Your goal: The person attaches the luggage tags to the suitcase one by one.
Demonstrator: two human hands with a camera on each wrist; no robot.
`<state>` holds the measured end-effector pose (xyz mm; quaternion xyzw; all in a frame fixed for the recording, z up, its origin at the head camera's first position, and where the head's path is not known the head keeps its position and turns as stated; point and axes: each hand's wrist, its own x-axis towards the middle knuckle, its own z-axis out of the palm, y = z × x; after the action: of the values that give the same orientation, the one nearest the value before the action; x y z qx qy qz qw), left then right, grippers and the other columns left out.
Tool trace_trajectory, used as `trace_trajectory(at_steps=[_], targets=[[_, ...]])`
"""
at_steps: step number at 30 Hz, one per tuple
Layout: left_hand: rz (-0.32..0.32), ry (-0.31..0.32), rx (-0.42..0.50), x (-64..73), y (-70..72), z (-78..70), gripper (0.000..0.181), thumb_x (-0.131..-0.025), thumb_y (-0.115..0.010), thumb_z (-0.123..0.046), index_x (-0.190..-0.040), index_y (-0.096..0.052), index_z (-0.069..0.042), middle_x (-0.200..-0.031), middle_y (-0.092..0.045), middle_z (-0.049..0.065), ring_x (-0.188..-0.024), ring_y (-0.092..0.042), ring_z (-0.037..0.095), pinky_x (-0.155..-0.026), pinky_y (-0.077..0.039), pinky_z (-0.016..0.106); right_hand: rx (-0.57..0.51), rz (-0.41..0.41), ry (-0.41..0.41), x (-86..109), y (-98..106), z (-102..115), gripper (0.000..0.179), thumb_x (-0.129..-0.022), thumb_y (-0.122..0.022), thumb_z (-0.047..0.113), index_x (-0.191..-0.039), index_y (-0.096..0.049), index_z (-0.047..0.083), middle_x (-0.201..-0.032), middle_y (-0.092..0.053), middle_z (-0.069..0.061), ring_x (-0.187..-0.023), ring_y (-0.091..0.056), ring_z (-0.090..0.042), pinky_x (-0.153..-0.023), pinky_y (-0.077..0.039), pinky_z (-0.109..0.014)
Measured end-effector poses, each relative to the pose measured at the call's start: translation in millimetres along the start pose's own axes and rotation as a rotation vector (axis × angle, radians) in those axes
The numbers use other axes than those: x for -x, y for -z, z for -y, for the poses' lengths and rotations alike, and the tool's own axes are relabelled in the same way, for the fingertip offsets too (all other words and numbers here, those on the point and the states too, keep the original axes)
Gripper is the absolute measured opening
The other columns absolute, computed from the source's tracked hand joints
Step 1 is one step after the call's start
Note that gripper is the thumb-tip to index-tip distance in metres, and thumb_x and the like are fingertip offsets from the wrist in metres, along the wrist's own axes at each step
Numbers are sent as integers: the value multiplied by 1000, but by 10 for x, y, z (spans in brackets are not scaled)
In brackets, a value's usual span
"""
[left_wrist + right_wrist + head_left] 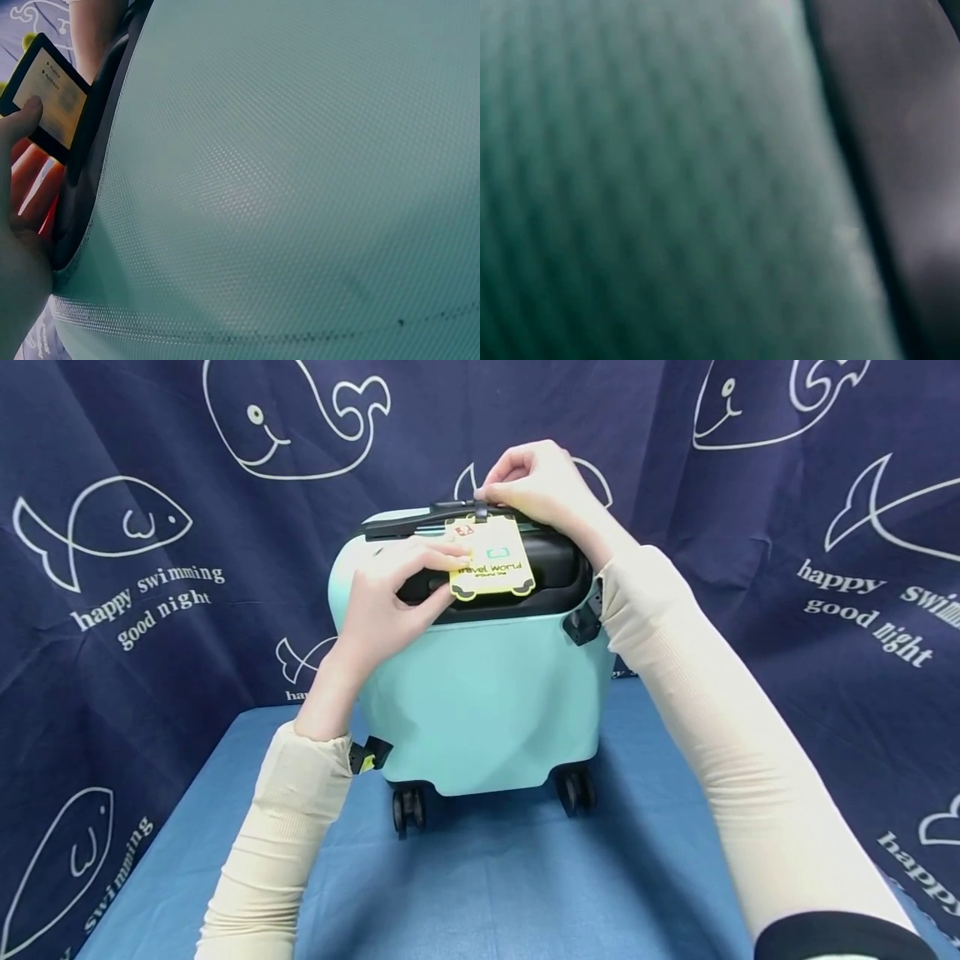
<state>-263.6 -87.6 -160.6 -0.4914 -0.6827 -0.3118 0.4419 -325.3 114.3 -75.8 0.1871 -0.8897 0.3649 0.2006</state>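
A mint-green suitcase (487,702) with a black top panel stands upright on its wheels. My left hand (390,589) pinches a yellow luggage tag (491,556) by its left edge, thumb below and fingers on the printed face. In the left wrist view, the left thumb lies on the tag's back, which has a pale card (56,94) in a black frame. At the suitcase's black carry handle (401,527), my right hand (547,485) pinches the tag's black strap (481,510) with thumb and fingertips. The right wrist view holds only blurred suitcase shell (645,187) and black panel.
A blue cloth (480,893) covers the table under the suitcase. Behind and at both sides hangs a navy curtain (225,527) with white fish and whale drawings. Black caster wheels (408,810) show at the suitcase's bottom. Small black wrist cameras (583,622) sit close to its shell.
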Motion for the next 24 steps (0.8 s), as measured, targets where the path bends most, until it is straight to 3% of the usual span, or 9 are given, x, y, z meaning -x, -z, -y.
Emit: trace_trajectory(at_steps=[7, 12, 17, 20, 24], targets=[[-9, 24, 79, -20, -34, 50, 14, -79, -67, 2, -92, -70, 2, -100, -70, 13, -103, -64, 22, -96, -44, 29, 76, -20, 22, -10, -10, -47, 22, -80, -69, 37, -86, -71, 16, -62, -57, 19, -70, -53, -3, -70, -36, -17], [-1, 33, 62, -38, -76, 94, 13, -79, -69, 0, -92, -69, 2, -100, -70, 13, -102, -64, 22, -95, -44, 28, 126, -24, 46, -43, 2, -89, 32, -82, -66, 38, -94, -74, 10, -62, -56, 20, -70, -51, -2, -69, -34, -17], [-2, 48, 83, -46, -114, 133, 16, -78, -69, 2, -94, -69, 1, -100, -70, 12, -102, -63, 20, -96, -43, 27, 159, 3, 55, -63, 41, -139, 34, -87, -60, 40, -93, -73, 10, -67, -57, 16, -73, -48, -5, -69, -33, -18], [7, 64, 101, -40, -139, 148, 18, -78, -68, 3, -96, -69, 1, -101, -70, 13, -105, -62, 20, -97, -42, 27, 197, 14, 21, -24, 92, -185, 36, -88, -56, 45, -95, -72, 14, -72, -58, 14, -76, -48, -6, -70, -33, -19], [16, 95, 55, 11, -139, 131, 21, -79, -67, 3, -100, -68, 1, -106, -68, 13, -109, -60, 22, -102, -39, 30, 225, -9, 33, 78, 150, -243, 37, -88, -54, 45, -99, -72, 15, -83, -63, 7, -77, -49, -6, -71, -34, -19]])
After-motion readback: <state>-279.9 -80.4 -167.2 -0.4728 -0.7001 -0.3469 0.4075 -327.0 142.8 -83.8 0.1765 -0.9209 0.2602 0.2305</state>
